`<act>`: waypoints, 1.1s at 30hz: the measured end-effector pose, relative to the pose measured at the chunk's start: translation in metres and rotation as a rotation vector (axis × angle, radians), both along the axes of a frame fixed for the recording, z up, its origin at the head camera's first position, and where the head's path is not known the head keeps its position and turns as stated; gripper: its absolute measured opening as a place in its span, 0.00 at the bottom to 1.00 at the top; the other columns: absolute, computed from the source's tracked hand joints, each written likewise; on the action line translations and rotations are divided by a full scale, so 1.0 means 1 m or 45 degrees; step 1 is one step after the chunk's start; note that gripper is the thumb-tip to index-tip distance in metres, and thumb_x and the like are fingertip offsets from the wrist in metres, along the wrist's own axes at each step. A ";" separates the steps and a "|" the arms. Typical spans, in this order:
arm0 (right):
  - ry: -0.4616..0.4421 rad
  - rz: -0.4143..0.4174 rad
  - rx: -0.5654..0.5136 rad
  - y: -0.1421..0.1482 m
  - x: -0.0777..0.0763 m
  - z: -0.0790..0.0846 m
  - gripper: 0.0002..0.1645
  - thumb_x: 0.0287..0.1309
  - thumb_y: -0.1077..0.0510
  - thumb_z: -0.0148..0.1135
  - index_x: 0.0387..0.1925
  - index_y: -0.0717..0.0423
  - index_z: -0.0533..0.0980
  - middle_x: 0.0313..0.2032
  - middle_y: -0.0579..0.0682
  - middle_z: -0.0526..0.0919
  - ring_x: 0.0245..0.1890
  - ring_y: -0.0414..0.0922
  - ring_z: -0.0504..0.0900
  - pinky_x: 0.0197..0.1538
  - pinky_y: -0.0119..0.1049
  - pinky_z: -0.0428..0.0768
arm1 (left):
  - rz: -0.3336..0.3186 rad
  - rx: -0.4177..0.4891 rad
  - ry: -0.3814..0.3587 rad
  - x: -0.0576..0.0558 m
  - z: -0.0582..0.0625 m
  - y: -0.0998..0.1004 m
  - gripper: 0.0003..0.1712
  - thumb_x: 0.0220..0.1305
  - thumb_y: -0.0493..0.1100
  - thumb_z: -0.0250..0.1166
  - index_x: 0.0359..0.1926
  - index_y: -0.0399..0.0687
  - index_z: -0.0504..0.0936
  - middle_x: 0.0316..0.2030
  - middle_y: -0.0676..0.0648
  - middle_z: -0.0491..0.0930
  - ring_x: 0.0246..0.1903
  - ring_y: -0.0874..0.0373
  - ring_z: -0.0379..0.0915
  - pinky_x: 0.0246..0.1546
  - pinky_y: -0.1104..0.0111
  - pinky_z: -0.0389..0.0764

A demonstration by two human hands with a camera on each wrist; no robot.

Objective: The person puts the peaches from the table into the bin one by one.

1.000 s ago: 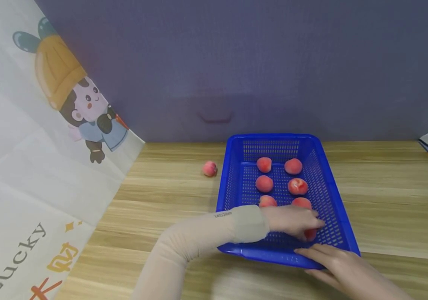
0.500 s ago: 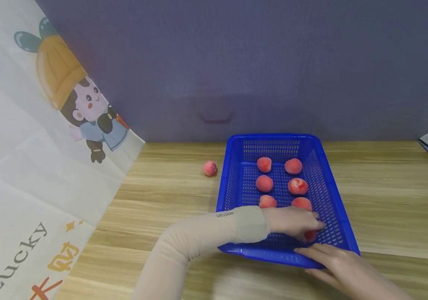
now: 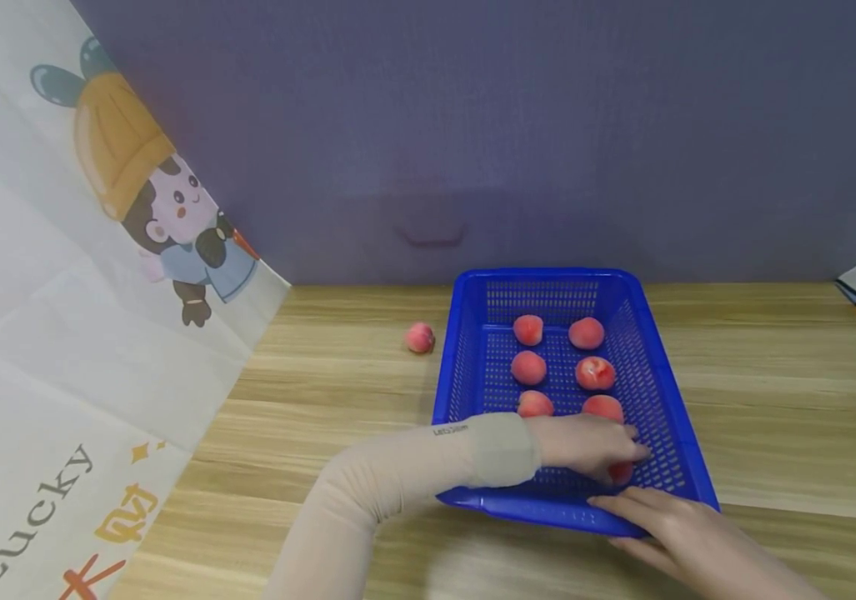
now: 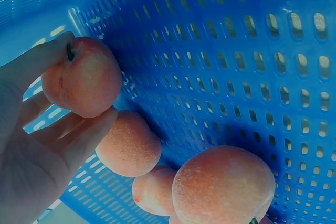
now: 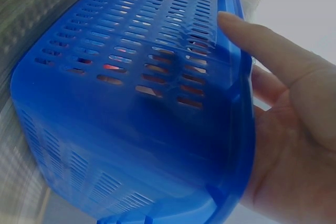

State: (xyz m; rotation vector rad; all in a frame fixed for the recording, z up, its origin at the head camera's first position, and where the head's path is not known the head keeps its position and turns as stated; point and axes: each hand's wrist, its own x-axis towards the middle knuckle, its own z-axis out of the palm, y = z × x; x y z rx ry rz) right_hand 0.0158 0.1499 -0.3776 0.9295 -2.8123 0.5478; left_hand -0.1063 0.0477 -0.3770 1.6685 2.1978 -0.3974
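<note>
My left hand [image 3: 585, 442] reaches into the near end of a blue perforated plastic basket [image 3: 668, 375]. In the left wrist view its thumb and fingers hold a peach [image 4: 86, 80] with a short dark stem. Several other peaches lie in two columns inside the basket, among them a peach [image 3: 596, 372] with a pale blotch; my left hand and wrist hide part of the near end. The right hand [image 3: 671, 529] grips the basket's near rim: in the right wrist view the thumb [image 5: 278, 48] lies outside the wall and the fingers pass behind the rim.
A single small peach [image 3: 419, 337] lies on the wood-grain table [image 3: 337, 375], left of the basket. Behind the table rises a grey-blue panel [image 3: 428, 125]. A white cloth with a cartoon figure [image 3: 180, 196] hangs at the left.
</note>
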 end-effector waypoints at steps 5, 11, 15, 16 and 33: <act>-0.028 -0.011 0.014 0.000 0.000 0.001 0.18 0.50 0.48 0.61 0.45 0.46 0.75 0.35 0.39 0.79 0.33 0.38 0.78 0.30 0.37 0.78 | -0.001 0.000 0.003 0.000 0.000 0.000 0.33 0.52 0.54 0.63 0.61 0.64 0.63 0.51 0.58 0.68 0.45 0.69 0.67 0.42 0.81 0.69; 0.009 0.021 0.001 0.000 0.000 0.000 0.19 0.48 0.48 0.62 0.44 0.47 0.76 0.35 0.41 0.80 0.33 0.39 0.79 0.29 0.36 0.78 | -0.008 0.005 -0.008 0.000 0.001 -0.001 0.33 0.52 0.54 0.63 0.60 0.63 0.64 0.50 0.58 0.68 0.45 0.69 0.67 0.42 0.81 0.69; 0.034 0.020 -0.002 -0.001 0.000 0.001 0.20 0.47 0.49 0.63 0.44 0.47 0.76 0.35 0.42 0.80 0.32 0.39 0.79 0.29 0.36 0.78 | -0.022 0.005 -0.005 -0.001 0.004 -0.001 0.33 0.51 0.54 0.64 0.59 0.61 0.65 0.49 0.57 0.69 0.45 0.69 0.67 0.42 0.81 0.69; 0.043 0.013 0.001 -0.001 0.000 0.001 0.20 0.47 0.49 0.63 0.44 0.47 0.76 0.34 0.41 0.80 0.32 0.39 0.79 0.29 0.36 0.78 | -0.025 0.004 -0.002 -0.001 0.005 -0.001 0.33 0.51 0.54 0.64 0.59 0.61 0.66 0.49 0.57 0.70 0.45 0.69 0.67 0.43 0.81 0.69; 0.035 0.040 -0.018 -0.001 -0.001 0.002 0.20 0.47 0.49 0.63 0.44 0.49 0.76 0.33 0.42 0.80 0.31 0.38 0.78 0.27 0.34 0.77 | 0.023 -0.013 -0.034 -0.004 0.023 0.000 0.31 0.50 0.57 0.64 0.56 0.61 0.68 0.48 0.58 0.69 0.46 0.69 0.65 0.45 0.80 0.68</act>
